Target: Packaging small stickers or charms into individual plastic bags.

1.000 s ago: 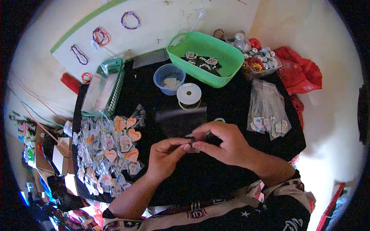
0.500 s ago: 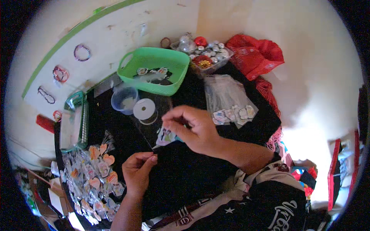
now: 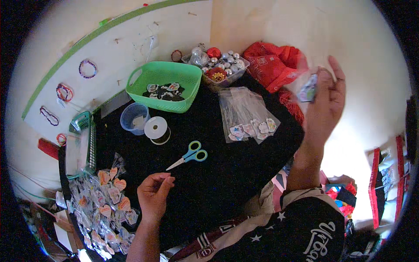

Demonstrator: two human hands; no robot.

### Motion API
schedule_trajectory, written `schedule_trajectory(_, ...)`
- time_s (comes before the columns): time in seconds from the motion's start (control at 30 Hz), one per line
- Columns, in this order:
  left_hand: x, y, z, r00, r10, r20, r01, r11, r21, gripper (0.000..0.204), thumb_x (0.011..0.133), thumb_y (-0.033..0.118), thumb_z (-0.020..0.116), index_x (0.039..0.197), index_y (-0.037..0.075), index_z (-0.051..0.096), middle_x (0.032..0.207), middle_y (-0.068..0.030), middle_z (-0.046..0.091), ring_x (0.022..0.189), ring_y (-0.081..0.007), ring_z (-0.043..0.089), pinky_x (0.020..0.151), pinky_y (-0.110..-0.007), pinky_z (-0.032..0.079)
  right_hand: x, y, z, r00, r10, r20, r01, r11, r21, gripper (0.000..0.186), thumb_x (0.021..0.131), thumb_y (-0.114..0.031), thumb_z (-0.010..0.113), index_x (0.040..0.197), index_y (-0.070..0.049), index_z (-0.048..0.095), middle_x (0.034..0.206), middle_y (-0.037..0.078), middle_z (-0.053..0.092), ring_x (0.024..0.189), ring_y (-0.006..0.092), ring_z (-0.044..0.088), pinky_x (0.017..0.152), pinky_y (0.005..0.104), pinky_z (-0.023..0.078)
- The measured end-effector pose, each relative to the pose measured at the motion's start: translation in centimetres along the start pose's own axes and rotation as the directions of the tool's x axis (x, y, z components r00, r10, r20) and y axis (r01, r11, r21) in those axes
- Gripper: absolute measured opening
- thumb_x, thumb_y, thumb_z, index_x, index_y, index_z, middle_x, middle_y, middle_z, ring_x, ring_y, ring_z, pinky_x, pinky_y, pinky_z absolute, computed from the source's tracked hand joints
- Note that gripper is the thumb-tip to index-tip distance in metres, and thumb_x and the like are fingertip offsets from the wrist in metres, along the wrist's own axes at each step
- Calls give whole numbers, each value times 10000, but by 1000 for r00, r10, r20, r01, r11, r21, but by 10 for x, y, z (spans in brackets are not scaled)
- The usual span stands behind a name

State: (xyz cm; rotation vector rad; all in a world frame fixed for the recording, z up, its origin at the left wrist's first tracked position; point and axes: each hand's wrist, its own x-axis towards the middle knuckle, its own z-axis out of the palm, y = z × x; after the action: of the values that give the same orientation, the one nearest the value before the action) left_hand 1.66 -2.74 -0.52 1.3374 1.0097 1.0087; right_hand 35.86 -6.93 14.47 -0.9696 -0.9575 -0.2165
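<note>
My right hand [image 3: 324,98] is raised past the table's right side, blurred by motion. Its fingers are closed on a small clear plastic packet with a colourful cut-out piece [image 3: 308,91] inside. My left hand [image 3: 155,194] stays low over the black cloth, thumb and fingertips pinched together; anything between them is too small to make out. Just beyond those fingertips lie scissors [image 3: 190,153] with blue and green handles, their point toward the left hand. Beside them, farther back, are a white-flanged spool [image 3: 156,127] and a translucent round tub [image 3: 131,114].
A green basket [image 3: 194,94] with cut-outs stands at the back, beside a clear box of baubles [image 3: 231,70] and a red bag [image 3: 273,61]. Clear packets [image 3: 244,111] lie at right. Many bagged tags [image 3: 104,209] pile up at left, below a dark green basket [image 3: 91,144].
My right hand has swung up and right from the table's middle, carrying the packet. The scissors now show fully. My left hand has barely moved.
</note>
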Motion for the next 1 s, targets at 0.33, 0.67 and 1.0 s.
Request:
schedule_trajectory(0.33, -3, 1, 3, 1000, -7, -16, 7, 999, 39, 101, 891, 26, 613, 978, -21, 637, 863, -81, 668, 752, -107, 621, 697, -232, 513, -61, 119, -73, 940, 92, 327, 136, 779, -612, 377, 897, -102, 587, 1239, 5, 471, 1011, 123, 618, 884, 172, 605, 742, 266, 478)
schedule_trajectory(0.67, -1, -3, 9, 999, 47, -5, -46, 995, 84, 138, 905, 61, 605, 1009, -24, 638, 840, -67, 664, 754, -104, 627, 695, -224, 505, -63, 86, -46, 997, 64, 51, -31, 868, -496, 364, 859, -84, 615, 1197, 8, 519, 1172, 150, 580, 1105, 263, 543, 977, 348, 393)
schedule_trajectory(1.0, -9, 14, 1, 998, -53, 42, 47, 991, 121, 356, 997, 104, 412, 1341, 17, 448, 803, -82, 653, 665, -115, 638, 661, -245, 503, -94, -13, 72, 545, -265, 796, 317, 943, 98, 351, 744, -110, 697, 1078, -66, 600, 1157, 162, 564, 1037, 334, 555, 890, 416, 438)
